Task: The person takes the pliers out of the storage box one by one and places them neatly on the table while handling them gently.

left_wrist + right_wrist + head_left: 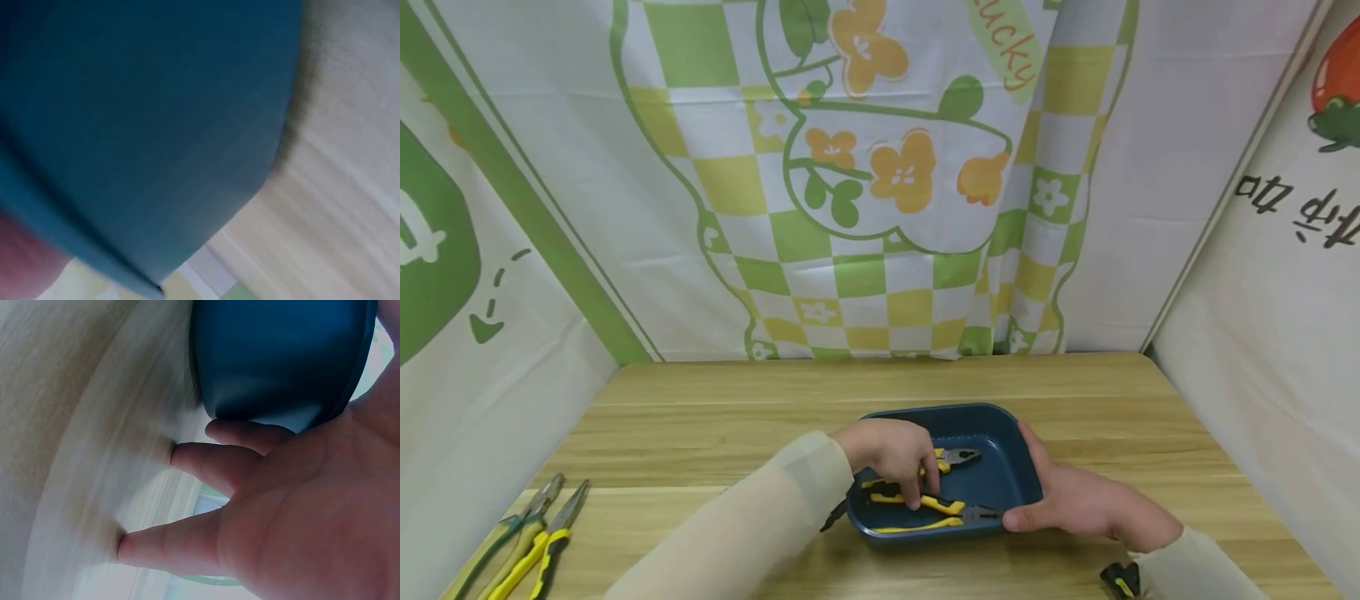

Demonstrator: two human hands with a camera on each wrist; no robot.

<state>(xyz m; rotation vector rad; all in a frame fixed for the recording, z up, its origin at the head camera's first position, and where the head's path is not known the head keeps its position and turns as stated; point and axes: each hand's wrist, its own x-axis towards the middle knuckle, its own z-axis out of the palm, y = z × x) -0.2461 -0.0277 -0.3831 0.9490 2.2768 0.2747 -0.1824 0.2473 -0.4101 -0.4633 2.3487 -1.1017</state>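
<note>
A dark blue rectangular box sits on the table with pliers inside. My left hand reaches down over its left side, fingers pointing in. Thumb and finger pinch at the yellow-and-black handle of the front pliers, whose jaws point right; the hand hides part of the grip. Behind it lie another pair of pliers. My right hand holds the box's right end, thumb at the front corner and a finger along the far side. In the right wrist view, other fingers stretch toward the tabletop beside the box.
Two more pliers lie at the table's left front: one with green-and-tan handles, one with yellow-and-black handles. Wood-grain tabletop surrounds the box. A patterned curtain hangs at the back edge, with white cloth walls on both sides.
</note>
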